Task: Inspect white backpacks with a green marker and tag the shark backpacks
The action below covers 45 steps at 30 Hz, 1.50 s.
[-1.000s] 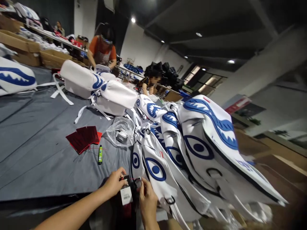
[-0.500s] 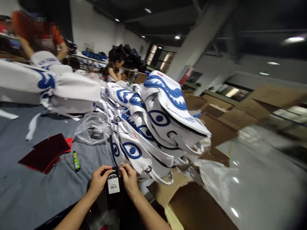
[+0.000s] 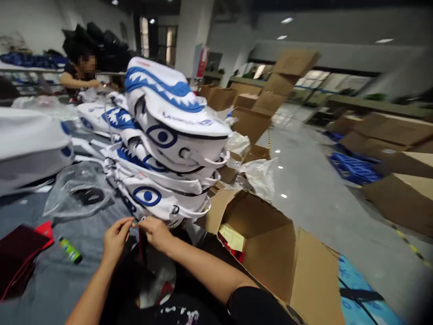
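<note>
My left hand (image 3: 117, 239) is closed in a pinch, its fingertips close to those of my right hand; what lies between them is too small to make out. My right hand (image 3: 156, 232) pinches the top of a narrow dark tag (image 3: 141, 246), seen nearly edge-on. Just beyond both hands rises a stack of white bags (image 3: 182, 198) with blue eyes and jagged teeth. On the grey table (image 3: 98, 239) to the left lie a green marker (image 3: 70, 249), dark red sheets (image 3: 16, 253) and a clear plastic bag (image 3: 61, 194) with something black inside.
An open cardboard box (image 3: 270, 253) stands right of my arms, with red items and a yellow paper inside. More white bags (image 3: 30, 144) lie at the far left. Other boxes (image 3: 399, 194) line the right side. A person (image 3: 79, 74) sits at the back left.
The view has swung to the right, so the bags and table items appear further left. The tag's white barcode label, facing me earlier, no longer shows. Both hands remain pinched close together.
</note>
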Available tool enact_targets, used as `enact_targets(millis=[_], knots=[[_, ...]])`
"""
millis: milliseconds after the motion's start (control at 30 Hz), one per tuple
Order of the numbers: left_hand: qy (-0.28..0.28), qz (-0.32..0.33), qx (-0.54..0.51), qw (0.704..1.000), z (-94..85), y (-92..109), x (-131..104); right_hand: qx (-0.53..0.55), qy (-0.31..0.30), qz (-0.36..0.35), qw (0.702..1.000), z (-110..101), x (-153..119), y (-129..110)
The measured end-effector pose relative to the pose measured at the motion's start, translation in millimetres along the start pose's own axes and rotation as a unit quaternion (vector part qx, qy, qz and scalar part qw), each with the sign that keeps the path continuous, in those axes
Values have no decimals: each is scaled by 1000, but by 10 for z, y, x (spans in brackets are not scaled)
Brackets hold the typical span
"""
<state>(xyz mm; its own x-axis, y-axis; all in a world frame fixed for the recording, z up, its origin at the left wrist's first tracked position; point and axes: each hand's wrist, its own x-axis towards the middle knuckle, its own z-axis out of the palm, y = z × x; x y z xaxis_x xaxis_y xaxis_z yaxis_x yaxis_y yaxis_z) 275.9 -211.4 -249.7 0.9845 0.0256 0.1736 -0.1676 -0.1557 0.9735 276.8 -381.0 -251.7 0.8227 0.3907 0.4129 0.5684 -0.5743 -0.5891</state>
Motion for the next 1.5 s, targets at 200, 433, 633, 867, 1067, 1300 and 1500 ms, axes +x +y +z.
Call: enact_targets(millis=[200,433,633,867,1067,1300,1500], knots=[[-7,-34,36,999,-42,-169,-45,144,-67,43,986,13,-2,78],[-58,12,86,995,-77,-202,-135,103,-61,42,992,-13,-13,25],[-100,22,130,986,-103,-188,-140,23,-79,27,996,7,-14,-8],[-153,-11,219,964,-120,-86,-155,-60,-127,-28,990,-33,-16,-33],[-201,-41,254,945,-186,31,-59,-114,-105,-119,981,26,-3,127],[-161,-24,232,959,-250,172,-64,-118,-86,-150,978,56,-43,236],[-43,7,225,973,-424,209,-390,-80,-113,-156,978,18,38,221]])
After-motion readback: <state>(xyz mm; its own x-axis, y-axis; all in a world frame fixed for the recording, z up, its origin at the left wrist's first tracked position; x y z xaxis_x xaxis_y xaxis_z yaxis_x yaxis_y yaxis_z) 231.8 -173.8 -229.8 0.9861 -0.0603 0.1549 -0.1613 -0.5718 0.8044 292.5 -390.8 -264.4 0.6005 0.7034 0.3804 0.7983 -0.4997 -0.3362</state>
